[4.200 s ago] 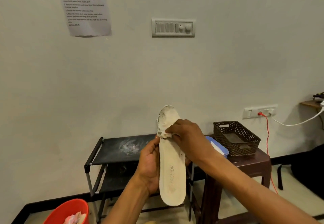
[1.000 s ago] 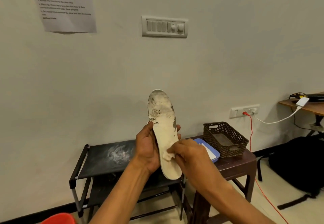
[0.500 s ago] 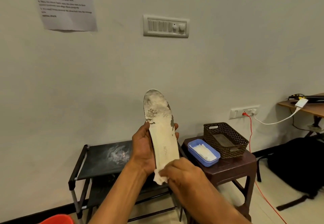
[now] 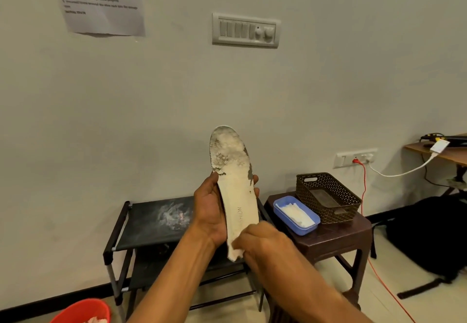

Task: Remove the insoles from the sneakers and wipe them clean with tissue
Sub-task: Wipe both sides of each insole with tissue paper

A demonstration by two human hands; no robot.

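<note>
Mid-wipe, by the look of it. Grips a worn white insole (image 4: 233, 191) upright in the left hand (image 4: 208, 211), toe end up, in the air above and in front of the black shoe rack (image 4: 141, 221); thumb on one long edge, fingertips curled round the other, at mid-length. Pinches a wad of white tissue (image 4: 233, 253) against the heel end with the right hand (image 4: 262, 244), fingers bunched together over it; fingertips hidden, exact hold not clear. To do it well: drag the tissue along the full length with firm, even pressure; brace the back with the left palm to prevent folding; give most attention to the toe area, grey-flecked and flaking; refold to a fresh face once soiled; shift the left grip to reach the strip under thumb and fingers. Likely more tissue in the blue tub (image 4: 307, 226) on the brown stool (image 4: 336, 239) just right of the rack, beside a dark perforated basket (image 4: 351, 209); red bucket (image 4: 80, 310) below and left of the rack, apparently for waste. Readable: "SHION" printed lengthwise on the insole, start covered, probably "FASHION". Printed sheet (image 4: 101, 1) on the wall high above-left of the rack: lines of text, too blurred to read. Switch panel (image 4: 246, 30) high above the rack, no legible marking.
</note>
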